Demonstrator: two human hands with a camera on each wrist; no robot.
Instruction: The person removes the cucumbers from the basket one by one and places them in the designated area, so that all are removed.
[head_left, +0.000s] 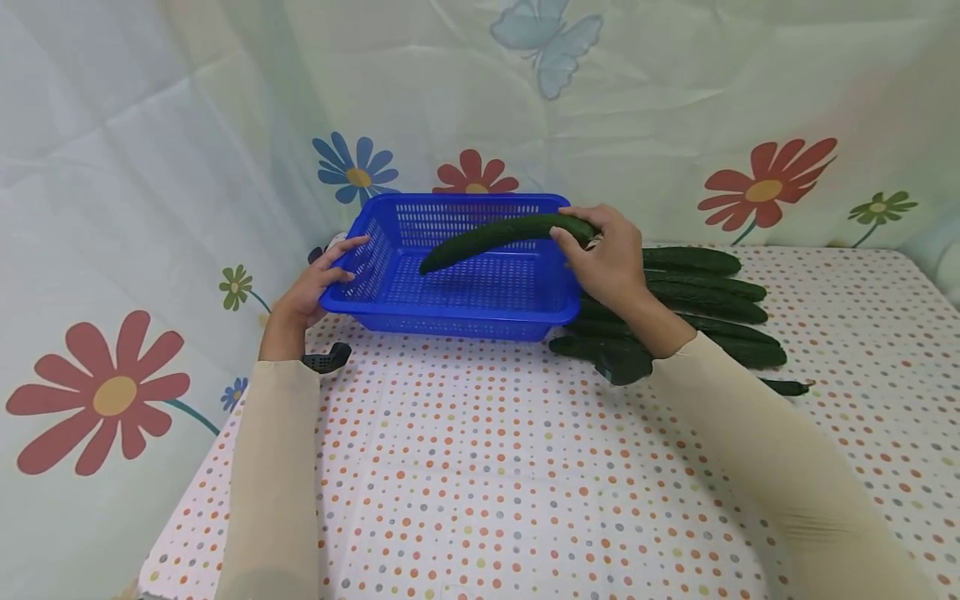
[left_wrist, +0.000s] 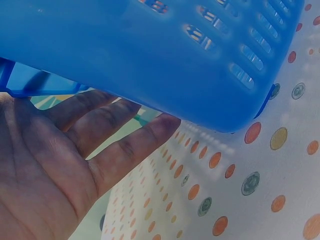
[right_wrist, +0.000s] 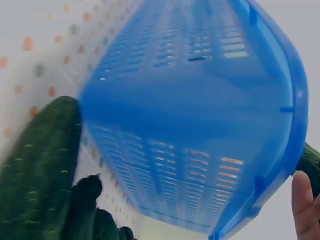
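Note:
A blue perforated plastic basket point(head_left: 450, 325) stands on the table against the back cloth. At its left end, my left hand point(head_left: 306, 292) holds the rim, with some fingers over the edge and others against the outer wall, as the left wrist view shows. Over the basket's right side, my right hand point(head_left: 613, 265) grips one end of a long dark green cucumber point(head_left: 491, 237). The cucumber's free end tilts down to the left, above the bare basket floor. Only fingertips point(right_wrist: 302, 200) of the right hand appear at the edge of the right wrist view.
Several more cucumbers point(head_left: 708, 302) lie side by side to the right of the basket, partly beneath the right forearm. A dotted cloth covers the table point(head_left: 465, 467). Flower-printed cloth point(head_left: 645, 125) hangs behind and to the left.

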